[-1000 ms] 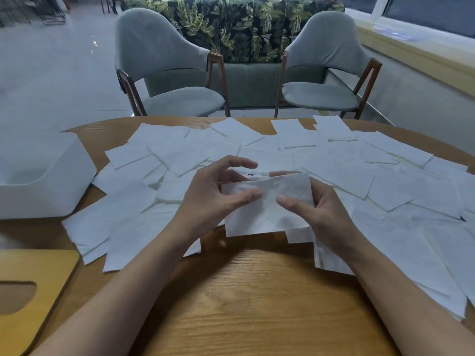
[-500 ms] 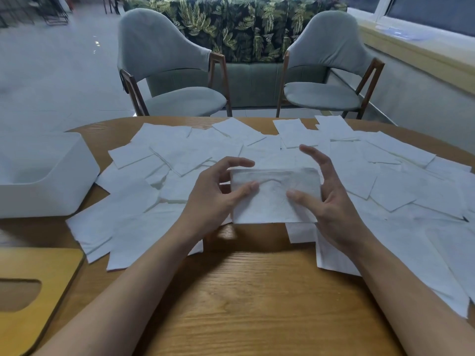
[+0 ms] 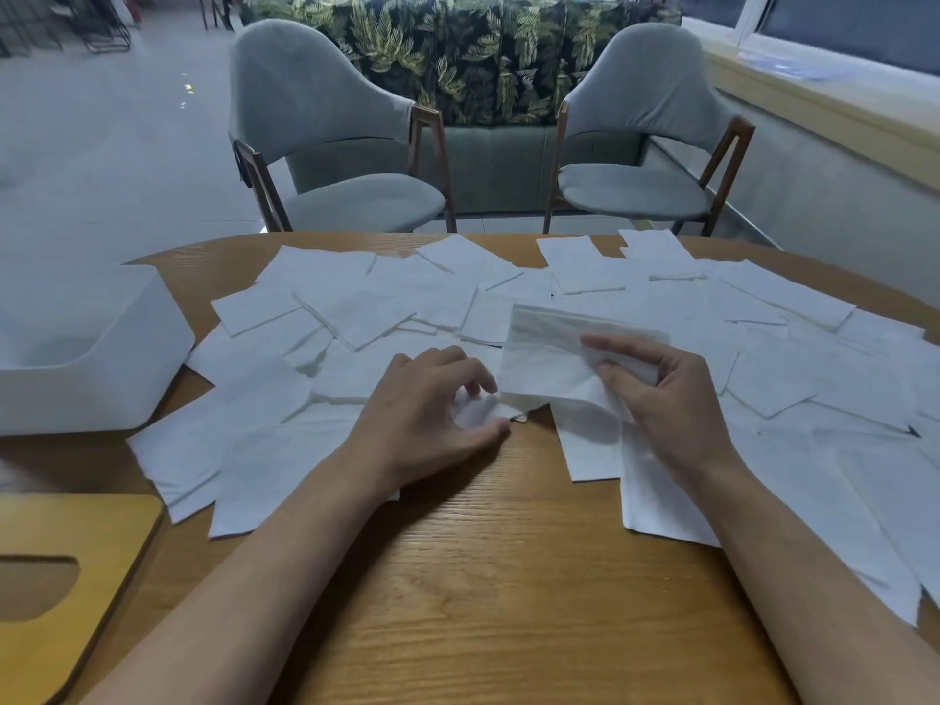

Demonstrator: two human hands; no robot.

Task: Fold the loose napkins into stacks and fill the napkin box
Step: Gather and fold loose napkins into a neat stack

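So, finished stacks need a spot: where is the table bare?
The table is bare at its near edge, between the arms, and leftwards to the yellow lid. Beyond the left hand and right hand, napkins crowd it.

Left hand palm down, fingers curled, right hand pinching napkin, forearms bare.

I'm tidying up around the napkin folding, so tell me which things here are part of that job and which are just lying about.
For the job: held napkin, pinched by the right hand and left hand; loose napkins over the table; white box; slotted wooden lid, probably the box's.
Just around: grey chairs; leaf-print sofa; window ledge.
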